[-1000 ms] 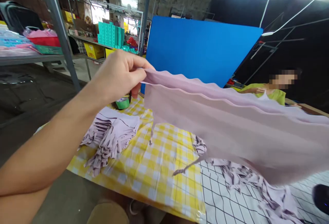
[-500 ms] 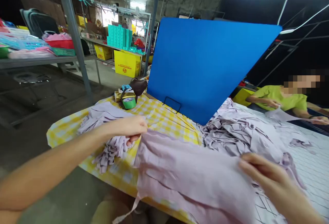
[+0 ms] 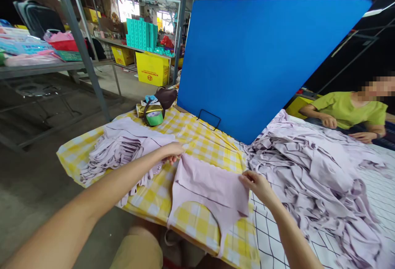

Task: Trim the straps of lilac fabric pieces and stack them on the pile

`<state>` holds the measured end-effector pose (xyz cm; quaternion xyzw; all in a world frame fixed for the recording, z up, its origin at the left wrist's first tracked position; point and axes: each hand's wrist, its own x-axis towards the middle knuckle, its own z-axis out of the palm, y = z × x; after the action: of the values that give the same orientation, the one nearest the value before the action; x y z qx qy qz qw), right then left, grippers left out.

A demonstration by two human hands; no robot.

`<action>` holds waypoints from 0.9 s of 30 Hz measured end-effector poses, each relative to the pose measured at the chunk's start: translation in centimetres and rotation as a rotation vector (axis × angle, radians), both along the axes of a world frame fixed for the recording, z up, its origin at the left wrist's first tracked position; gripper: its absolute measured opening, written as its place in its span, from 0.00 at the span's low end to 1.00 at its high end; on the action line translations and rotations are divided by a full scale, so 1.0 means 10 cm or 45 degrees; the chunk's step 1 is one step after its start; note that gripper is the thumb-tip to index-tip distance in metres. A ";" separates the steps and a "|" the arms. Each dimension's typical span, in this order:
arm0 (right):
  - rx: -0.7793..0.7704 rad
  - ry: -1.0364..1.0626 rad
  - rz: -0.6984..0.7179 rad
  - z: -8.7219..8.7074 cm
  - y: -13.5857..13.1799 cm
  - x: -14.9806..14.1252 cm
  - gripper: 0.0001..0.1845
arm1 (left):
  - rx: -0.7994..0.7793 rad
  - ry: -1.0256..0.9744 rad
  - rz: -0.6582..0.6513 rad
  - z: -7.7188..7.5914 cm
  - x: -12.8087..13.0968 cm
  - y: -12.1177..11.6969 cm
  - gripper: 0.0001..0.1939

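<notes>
A: How is the left arm set?
B: It reaches up from the lower left, in front of the folded pile, and the left hand has its knuckles up, fingers curled under, pinching the lilac garment by its top left corner.
A: And the right?
B: That forearm angles in from the lower right; the right hand grips the top right corner between thumb and fingers.
A: Where's the garment?
B: Spread on the table's yellow checked cloth, between the hands, straps toward the near edge.
</notes>
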<state>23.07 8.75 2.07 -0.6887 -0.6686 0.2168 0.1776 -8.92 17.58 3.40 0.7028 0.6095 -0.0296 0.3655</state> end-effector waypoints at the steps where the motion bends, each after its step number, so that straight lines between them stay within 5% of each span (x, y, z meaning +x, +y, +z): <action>1: -0.006 -0.008 -0.028 -0.06 0.07 -0.01 0.12 | 0.084 0.053 0.055 -0.01 0.05 0.00 0.16; 5: -0.003 -0.033 -0.099 -0.36 0.17 -0.01 0.15 | 0.332 0.210 0.132 -0.16 0.19 -0.21 0.19; 10: -0.013 -0.119 -0.387 -0.60 0.09 0.08 0.22 | 0.321 0.276 0.011 -0.39 0.12 -0.56 0.13; 17: -0.110 -0.070 -0.566 -0.63 0.07 0.15 0.13 | 0.254 0.319 -0.029 -0.44 -0.03 -0.57 0.11; 27: -0.068 -0.011 -0.542 -0.66 0.07 -0.07 0.09 | 0.399 0.386 0.060 -0.47 0.21 -0.45 0.16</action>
<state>22.33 9.44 -4.54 -0.8199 -0.5029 0.1890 0.1981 -6.81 13.07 -1.26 0.7241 0.6710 -0.0312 0.1567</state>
